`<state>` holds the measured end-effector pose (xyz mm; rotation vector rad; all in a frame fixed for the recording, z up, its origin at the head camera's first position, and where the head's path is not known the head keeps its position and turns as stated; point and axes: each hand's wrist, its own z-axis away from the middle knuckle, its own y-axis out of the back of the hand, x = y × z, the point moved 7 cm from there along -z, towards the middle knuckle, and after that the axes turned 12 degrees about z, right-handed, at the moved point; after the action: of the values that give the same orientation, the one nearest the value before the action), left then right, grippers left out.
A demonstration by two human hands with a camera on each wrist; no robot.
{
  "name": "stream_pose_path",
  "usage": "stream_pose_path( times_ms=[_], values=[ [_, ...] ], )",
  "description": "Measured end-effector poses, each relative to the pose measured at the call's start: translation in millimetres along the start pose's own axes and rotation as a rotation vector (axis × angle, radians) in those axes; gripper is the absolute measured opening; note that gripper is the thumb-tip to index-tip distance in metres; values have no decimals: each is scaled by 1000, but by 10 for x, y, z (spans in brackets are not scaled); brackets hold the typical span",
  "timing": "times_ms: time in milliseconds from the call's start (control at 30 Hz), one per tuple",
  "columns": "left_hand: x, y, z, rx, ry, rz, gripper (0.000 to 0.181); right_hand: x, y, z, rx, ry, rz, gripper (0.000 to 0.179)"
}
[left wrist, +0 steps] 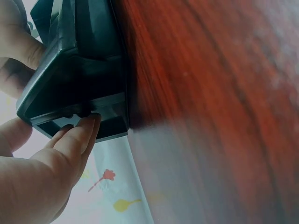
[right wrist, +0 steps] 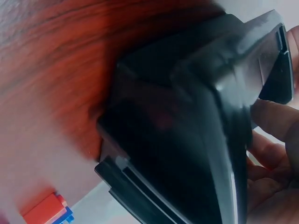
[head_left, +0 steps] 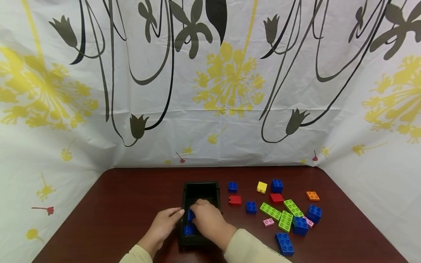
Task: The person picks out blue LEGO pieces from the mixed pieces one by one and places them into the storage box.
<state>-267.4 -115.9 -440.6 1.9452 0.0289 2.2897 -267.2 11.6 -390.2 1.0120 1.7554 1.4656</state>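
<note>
A black plastic bin [head_left: 216, 190] stands on the table. My left hand [head_left: 164, 224] grips its left wall, the thumb at the rim and the fingers [left wrist: 77, 137] against the outer side, as the left wrist view shows. My right hand [head_left: 210, 221] reaches down into the bin and pinches a blue toy brick [head_left: 190, 215] near the left wall, the brick partly hidden by the fingers. Nearer me in the bin lies a second blue brick [head_left: 189, 230]. In the right wrist view the bin wall [right wrist: 173, 135] stands in front, with the right hand [right wrist: 275, 154] behind its rim.
Right of the bin, loose bricks lie scattered: several blue [head_left: 251, 208], red ones [head_left: 235, 200], a yellow one [head_left: 261, 187], an orange one [head_left: 313, 196], several lime green [head_left: 270, 211] and pink ones [head_left: 268, 222]. A patterned white cloth [head_left: 230, 146] surrounds the dark wooden table [head_left: 141, 193].
</note>
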Motion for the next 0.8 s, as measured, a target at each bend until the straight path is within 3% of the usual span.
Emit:
stream_pose_path(
  times_ms=[800],
  values=[
    [10,14,3,4,-3,0,54,-73,-165,-62,-55,16,-17,22]
  ],
)
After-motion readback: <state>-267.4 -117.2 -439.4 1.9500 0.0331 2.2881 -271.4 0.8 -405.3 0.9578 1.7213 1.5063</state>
